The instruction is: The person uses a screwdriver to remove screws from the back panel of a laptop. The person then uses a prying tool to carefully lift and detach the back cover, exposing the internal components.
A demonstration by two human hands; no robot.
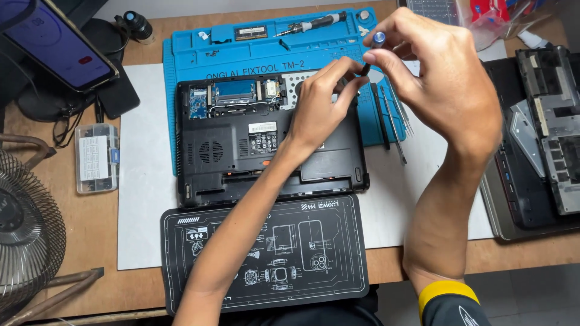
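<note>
While the left hand [320, 102], fingers curled, steadies the upturned black laptop [241, 151] on the blue mat [187, 54], the right hand [435, 72] pinches a precision screwdriver [373, 51] upright; screw removal appears underway, demanding vertical alignment.

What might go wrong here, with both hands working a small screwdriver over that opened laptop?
1. The screwdriver, pinched by the right hand and steadied by the left hand, might slip and scratch the exposed circuit board inside the laptop.
2. A loosened screw might drop into the open bay and be hard to find.
3. The tweezers lying loose on the blue mat beside the right forearm might get knocked off.
</note>
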